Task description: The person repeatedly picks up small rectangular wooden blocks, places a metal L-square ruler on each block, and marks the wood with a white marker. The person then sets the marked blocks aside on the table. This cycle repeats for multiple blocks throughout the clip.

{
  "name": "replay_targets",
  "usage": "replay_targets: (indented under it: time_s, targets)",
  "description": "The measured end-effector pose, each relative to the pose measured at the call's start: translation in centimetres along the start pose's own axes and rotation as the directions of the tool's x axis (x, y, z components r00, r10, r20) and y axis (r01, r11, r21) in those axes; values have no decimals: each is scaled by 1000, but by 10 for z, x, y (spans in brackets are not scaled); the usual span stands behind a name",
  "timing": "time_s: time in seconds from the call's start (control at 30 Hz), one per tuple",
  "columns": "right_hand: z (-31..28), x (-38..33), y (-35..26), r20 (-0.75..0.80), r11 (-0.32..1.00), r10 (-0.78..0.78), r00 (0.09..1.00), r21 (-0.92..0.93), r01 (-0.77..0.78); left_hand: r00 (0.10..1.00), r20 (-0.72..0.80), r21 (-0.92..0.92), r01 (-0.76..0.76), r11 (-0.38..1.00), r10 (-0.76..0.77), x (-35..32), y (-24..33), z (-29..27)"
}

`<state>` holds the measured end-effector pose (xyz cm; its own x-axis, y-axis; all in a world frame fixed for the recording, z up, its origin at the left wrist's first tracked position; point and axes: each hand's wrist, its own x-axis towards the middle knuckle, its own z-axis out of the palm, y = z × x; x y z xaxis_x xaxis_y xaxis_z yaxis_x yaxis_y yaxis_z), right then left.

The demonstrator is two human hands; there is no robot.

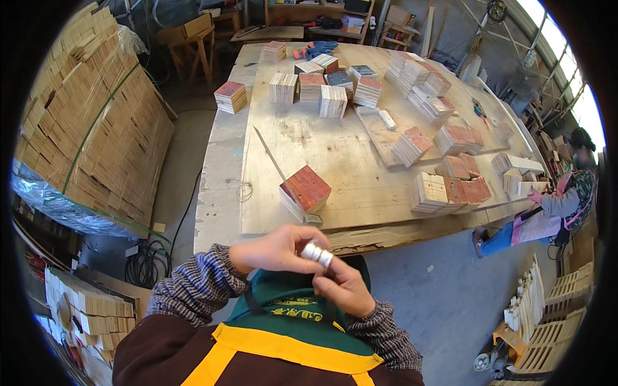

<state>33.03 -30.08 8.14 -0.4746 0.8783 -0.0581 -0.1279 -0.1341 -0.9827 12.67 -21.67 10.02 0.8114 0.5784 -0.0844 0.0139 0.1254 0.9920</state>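
Grasping the silvery piece [317,255] with left hand [275,249] and right hand [347,288] by the table's [215,206] near edge, you likely have something light, slippery, best pinched endwise.

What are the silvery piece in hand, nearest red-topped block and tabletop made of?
Silvery piece: probably metal or foil, glossy; bright highlights.
Red-topped block: likely plywood, top perhaps stained or coated; layered sides.
Tabletop: wooden sheet, seemingly unfinished; pale grain, ragged front edge.

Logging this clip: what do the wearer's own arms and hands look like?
The left hand and right hand are bare, without gloves. The left sleeve and right sleeve are loose, dark-and-light patterned cloth, reaching about to the wrists.
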Motion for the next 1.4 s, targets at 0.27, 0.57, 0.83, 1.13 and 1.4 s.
replay_targets:
  time_s: [0.27, 0.57, 0.83, 1.13, 1.4]
  targets:
    - [5, -11, 11, 139, 875, -48, 989, -472, 109, 990, 115, 742, -29, 670, -85, -5, -2, 9]
    - [11, -17, 37, 131, 970, 49, 990, -243, -16, 993, 61, 867, -101, 488, 97, -4, -27, 24]
    - [-9, 21, 61, -558, 923, 266, 786, 382, -41, 941, -329, 367, 56, 929, 73, -17, -42, -12]
    - [-6, 109, 71, -648, 855, 319, 692, 512, 86, 525, -782, 498, 205, 842, 335, 12, -113, -41]
    - [-26, 118, 59, -738, 911, 131, 662, 353, 214, 459, -794, 530, 202, 823, 399, 49, -128, -46]
